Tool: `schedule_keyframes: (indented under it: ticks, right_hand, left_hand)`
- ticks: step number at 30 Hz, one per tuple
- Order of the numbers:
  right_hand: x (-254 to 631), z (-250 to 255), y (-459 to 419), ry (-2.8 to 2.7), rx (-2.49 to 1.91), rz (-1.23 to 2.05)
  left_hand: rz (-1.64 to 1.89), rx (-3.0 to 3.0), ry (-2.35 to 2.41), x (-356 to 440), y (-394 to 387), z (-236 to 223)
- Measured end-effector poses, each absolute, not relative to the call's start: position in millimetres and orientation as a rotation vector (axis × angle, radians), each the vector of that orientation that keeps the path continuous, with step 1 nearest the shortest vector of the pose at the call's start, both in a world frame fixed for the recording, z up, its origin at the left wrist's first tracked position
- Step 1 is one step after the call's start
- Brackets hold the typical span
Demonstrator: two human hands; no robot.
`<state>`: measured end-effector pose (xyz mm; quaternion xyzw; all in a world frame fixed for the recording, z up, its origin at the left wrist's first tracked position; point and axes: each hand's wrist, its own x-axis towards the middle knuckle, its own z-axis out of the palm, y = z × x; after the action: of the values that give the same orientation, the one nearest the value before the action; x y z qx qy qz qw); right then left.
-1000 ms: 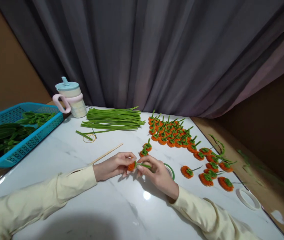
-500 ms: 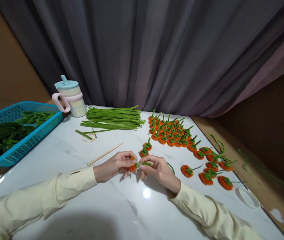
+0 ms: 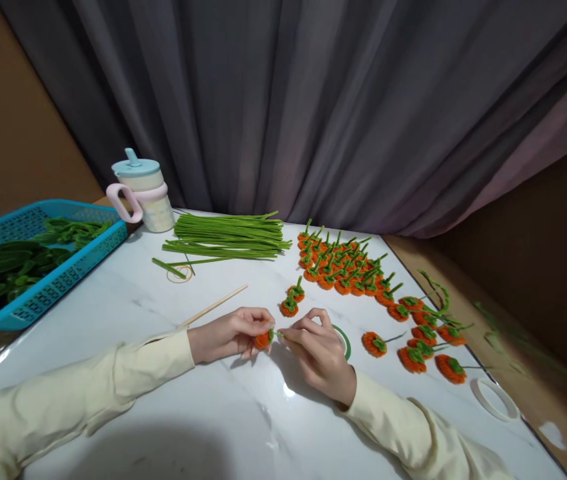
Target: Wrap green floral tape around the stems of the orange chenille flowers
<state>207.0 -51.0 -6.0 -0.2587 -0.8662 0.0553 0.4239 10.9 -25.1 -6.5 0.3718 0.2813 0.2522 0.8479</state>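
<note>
My left hand (image 3: 243, 330) is closed round a small orange pipe-cleaner fruit (image 3: 262, 341) with a green top. The fruit lies sideways in the fingertips, its green top toward the right. Close beside it, my right hand (image 3: 318, 350) is closed in a pinch at the stem (image 3: 278, 334) coming out of that top. The fingers hide most of the stem. Two finished-looking orange fruits (image 3: 290, 307) with upright green stems sit just beyond my hands. A roll of green tape (image 3: 346, 343) lies partly behind my right hand.
Green pipe cleaners (image 3: 228, 235) lie in a bundle at the back. Many orange fruits (image 3: 343, 267) cover the right side. A wooden stick (image 3: 216, 305), rubber bands (image 3: 180, 274), a lidded cup (image 3: 148, 197), a blue basket (image 3: 58, 280) of green leaves and a white ring (image 3: 496, 399) are around.
My right hand has turned, its knuckles raised and fingers curled in more. The green stem that stuck out past its fingertips is now mostly hidden. My left hand keeps the fruit nearly in place.
</note>
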Motion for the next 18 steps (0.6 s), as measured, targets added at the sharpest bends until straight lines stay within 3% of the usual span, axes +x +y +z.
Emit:
schedule_keyframes:
  ticks: [9, 18]
  right_hand:
    - [209.0, -2.7, -55.8, -2.202, -0.625, -0.257]
    - [206.2, 2.5, -58.3, -2.129, -0.619, -0.163]
  left_hand:
    - [0.484, 0.774, 0.537, 9.7, -25.8, -3.4]
    - [0.44, 0.759, 0.446, 9.5, -28.8, -9.1]
